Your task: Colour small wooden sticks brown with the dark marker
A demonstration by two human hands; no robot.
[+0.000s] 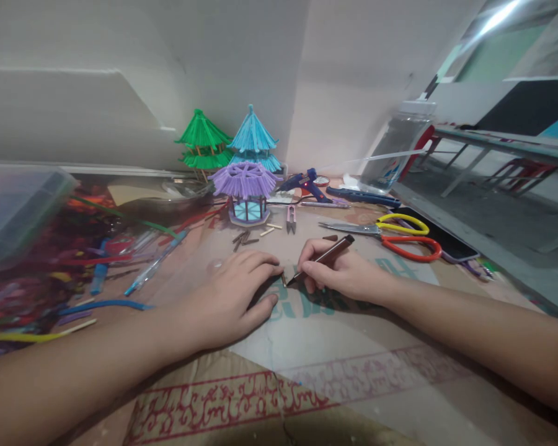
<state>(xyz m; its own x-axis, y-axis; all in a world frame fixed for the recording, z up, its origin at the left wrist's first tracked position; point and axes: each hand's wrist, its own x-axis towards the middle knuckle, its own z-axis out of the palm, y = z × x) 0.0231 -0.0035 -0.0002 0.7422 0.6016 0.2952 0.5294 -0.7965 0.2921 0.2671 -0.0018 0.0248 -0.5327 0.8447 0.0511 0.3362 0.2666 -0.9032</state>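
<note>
In my right hand [328, 266] is a dark brown marker pen [337, 249], gripped like a pen with its tip pointing down to the left. The tip meets or nearly meets a short thin stick [284, 280], part brown and part pale. My left hand [242, 291] lies palm down, its fingers bent together and fingertips at the stick's upper end; the thumb is apart. Several short dark sticks [244, 239] and a few pale sticks [267, 231] lie beyond the hands. Behind them stands a small pavilion model [246, 192] with a purple fringed roof.
Green [204, 137] and blue [253, 137] roofed models stand by the wall. Small pink-handled snips [291, 218], a blue glue gun [309, 184], scissors [381, 229], a phone [441, 238] and a clear jug [395, 148] lie or stand beyond. Left are a plastic box [28, 210] and coloured pipe cleaners [106, 305].
</note>
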